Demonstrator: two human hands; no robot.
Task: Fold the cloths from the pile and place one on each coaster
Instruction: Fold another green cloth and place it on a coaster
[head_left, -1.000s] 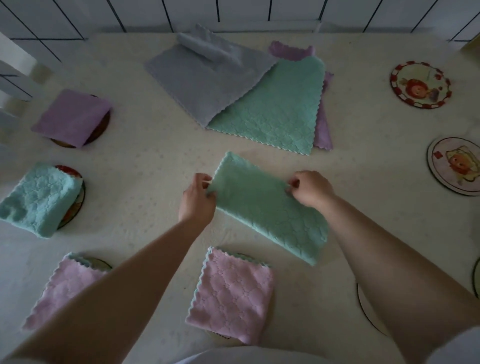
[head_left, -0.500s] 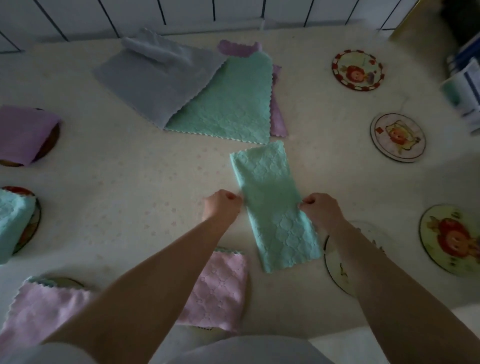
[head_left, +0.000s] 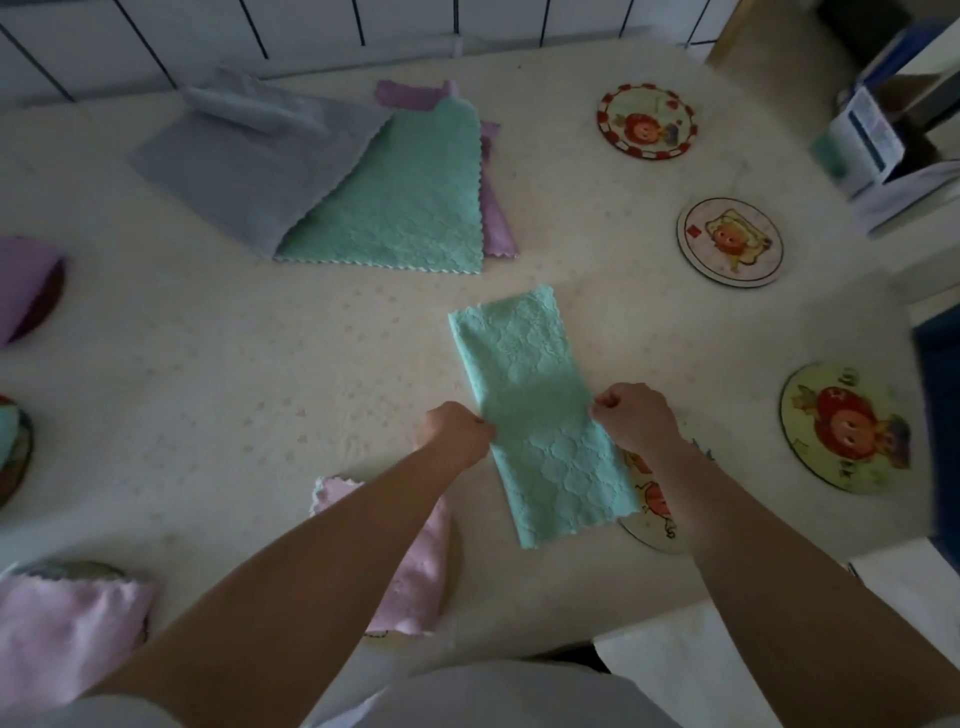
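A green cloth (head_left: 540, 410), already folded into a long strip, lies on the table (head_left: 218, 364) in front of the person, its near end overlapping a coaster (head_left: 652, 512) at the right. The strip is pinched at its middle on both long edges: the left hand (head_left: 457, 434) is closed on the left edge and the right hand (head_left: 636, 418) is closed on the right edge, fingers curled tight with no gap seen. For a clean second fold, the 2 pinch points are best kept level with each other, and 1 half is best laid over the other so that the scalloped ends meet; the fold is then judged ready to be set square on the coaster beneath. Of the coasters in view, 3 at the right are bare (head_left: 645, 120) (head_left: 730, 241) (head_left: 844, 427). A pink folded cloth (head_left: 410, 582) covers a coaster below the left forearm, and another pink one (head_left: 67, 623) sits at the near left corner. The pile (head_left: 332, 176), with grey, green and purple cloths, waits at the far side.
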